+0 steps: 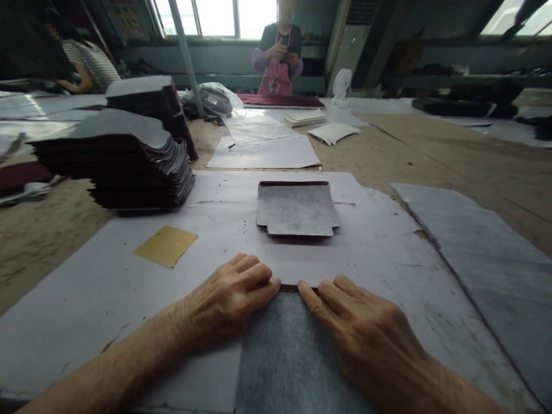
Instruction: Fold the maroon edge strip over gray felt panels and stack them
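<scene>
A grey sheet with a dark red edge [284, 351] lies on white paper [379, 253] at the near edge of the table. My left hand [228, 302] rests on its far left corner, fingers curled and pressed down along the folded edge. My right hand [357, 330] lies on the far right corner, fingers stretched flat and pressing the same edge. Beyond them sits a folded grey piece with a dark red rim [296, 209]. Neither hand lifts anything.
A tall stack of dark cut sheets [125, 167] stands at the left, with a second stack [150, 100] behind. A yellow card [166, 245] lies left of centre. A grey board [483, 259] lies at the right. One person in a pink apron [278, 60] stands across the table, another sits far left.
</scene>
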Motion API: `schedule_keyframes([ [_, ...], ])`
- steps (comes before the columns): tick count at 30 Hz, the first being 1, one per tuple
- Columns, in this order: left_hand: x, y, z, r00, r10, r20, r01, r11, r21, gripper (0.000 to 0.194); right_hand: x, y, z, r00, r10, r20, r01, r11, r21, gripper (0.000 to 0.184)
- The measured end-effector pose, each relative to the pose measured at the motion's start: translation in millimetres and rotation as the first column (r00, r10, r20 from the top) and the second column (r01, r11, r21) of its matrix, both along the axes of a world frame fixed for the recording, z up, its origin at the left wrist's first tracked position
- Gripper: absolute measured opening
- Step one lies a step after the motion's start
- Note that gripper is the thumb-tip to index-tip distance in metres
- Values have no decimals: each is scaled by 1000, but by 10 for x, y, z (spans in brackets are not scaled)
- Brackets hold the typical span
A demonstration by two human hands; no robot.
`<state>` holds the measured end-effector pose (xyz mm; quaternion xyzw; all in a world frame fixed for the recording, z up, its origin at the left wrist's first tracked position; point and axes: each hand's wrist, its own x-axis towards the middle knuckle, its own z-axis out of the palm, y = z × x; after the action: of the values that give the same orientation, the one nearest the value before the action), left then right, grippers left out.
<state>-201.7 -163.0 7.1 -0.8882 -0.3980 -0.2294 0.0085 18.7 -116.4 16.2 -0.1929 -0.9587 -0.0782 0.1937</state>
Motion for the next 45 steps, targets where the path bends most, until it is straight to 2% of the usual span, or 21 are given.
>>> schedule_keyframes([
  [5, 26, 11, -3, 1000, 12, -5, -12, 1000, -13, 26, -162, -33, 106, 997, 17, 76, -30, 986, 163, 34],
  [6, 30, 14, -2, 1000, 14, -2, -14, 1000, -18, 26, -205, -36, 107, 998, 28, 57, -37, 986, 161, 33],
  [11, -7, 13, 16, 999, 25, 40, -23, 998, -56, 27, -311, 3, -21, 988, 124, -96, -126, 992, -9, 35],
  [16, -136, -21, -5, 982, 49, 183, -37, 997, -70, 32, -280, 50, -112, 980, 161, -115, -164, 987, -8, 30],
  [22, -235, -18, 5, 996, 38, 77, -36, 999, -25, 34, -303, 83, -45, 989, 149, -21, -150, 986, -73, 39],
  [25, -215, -102, 62, 992, 95, 82, -98, 994, 42, 35, -326, 100, -22, 990, 135, 41, -130, 986, -107, 50],
  [27, -144, -220, 90, 980, 156, 126, -164, 985, 59, 32, -342, 111, -21, 990, 132, 59, -125, 986, -110, 55],
  [31, 69, -473, 63, 950, 286, 126, -284, 958, -31, 27, -356, 134, -44, 989, 135, 58, -126, 983, -130, 59],
  [34, 155, -552, 27, 924, 348, 160, -349, 937, -22, 23, -347, 146, -57, 987, 152, 60, -143, 981, -134, 60],
  [38, 155, -545, 58, 923, 369, 109, -352, 924, -147, 19, -341, 139, -46, 983, 161, 89, -152, 983, -104, 60],
  [45, 149, -531, 89, 929, 355, 103, -339, 929, -146, 24, -384, 107, -9, 984, 142, 112, -138, 990, -39, 56],
])
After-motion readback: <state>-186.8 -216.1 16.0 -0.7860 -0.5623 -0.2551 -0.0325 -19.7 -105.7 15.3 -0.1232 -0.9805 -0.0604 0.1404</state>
